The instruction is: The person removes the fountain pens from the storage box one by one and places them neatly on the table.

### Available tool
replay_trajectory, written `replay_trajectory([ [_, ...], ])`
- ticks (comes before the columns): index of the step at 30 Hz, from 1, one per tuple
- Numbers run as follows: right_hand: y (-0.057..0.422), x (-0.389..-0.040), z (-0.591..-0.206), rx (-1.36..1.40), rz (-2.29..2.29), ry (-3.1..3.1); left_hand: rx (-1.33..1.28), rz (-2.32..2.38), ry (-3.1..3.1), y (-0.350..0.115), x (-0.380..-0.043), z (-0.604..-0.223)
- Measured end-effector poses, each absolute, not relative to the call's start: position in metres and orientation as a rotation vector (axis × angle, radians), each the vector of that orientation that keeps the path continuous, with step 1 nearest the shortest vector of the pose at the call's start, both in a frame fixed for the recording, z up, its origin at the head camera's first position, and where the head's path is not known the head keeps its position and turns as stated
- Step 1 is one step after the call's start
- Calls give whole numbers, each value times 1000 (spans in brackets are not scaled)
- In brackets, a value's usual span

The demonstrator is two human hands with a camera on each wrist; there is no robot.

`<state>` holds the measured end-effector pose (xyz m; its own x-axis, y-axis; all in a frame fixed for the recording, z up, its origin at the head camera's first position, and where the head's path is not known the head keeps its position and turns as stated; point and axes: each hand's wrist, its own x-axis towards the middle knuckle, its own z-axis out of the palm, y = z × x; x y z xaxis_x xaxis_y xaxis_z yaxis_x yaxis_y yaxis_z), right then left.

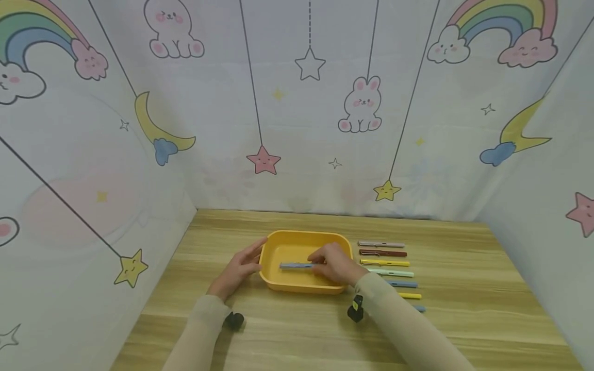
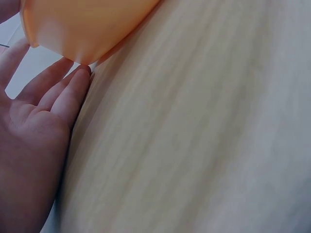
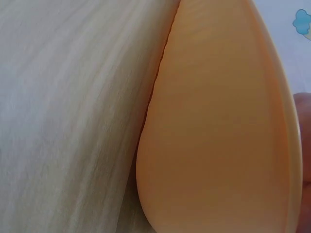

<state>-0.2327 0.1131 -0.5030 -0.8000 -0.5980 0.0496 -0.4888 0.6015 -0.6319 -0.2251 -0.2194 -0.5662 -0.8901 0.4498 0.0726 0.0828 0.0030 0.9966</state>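
Note:
A yellow-orange plastic tray point(image 1: 301, 289) stands on the table, long side toward me. Inside it, my right hand point(image 1: 336, 262) pinches a light blue pen point(image 1: 293, 266) by its right end; the clipped end points left. Whether the pen touches the tray floor I cannot tell. At the tray's left end my left hand point(image 1: 235, 269) rests its extended fingers against the outer wall, and the left wrist view shows these fingers point(image 2: 73, 92) on the tray's outside point(image 2: 92, 29). In the right wrist view the tray's front wall point(image 3: 218, 121) hides most of the right hand.
Right of the tray lies a column of several pens, among them a pinkish one point(image 1: 382, 244), a dark red one point(image 1: 385, 253), a yellow one point(image 1: 387, 263) and a pale green one point(image 1: 394, 273). My right forearm covers part of the nearer ones. A patterned curtain point(image 1: 297, 190) borders the wooden table point(image 1: 287, 335).

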Motion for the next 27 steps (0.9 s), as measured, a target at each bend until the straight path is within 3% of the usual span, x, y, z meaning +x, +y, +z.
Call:
replay_trajectory([
  [27,115,-222,-494,-420,-1678,2618,537,1967,2015,-219,-225,-565],
])
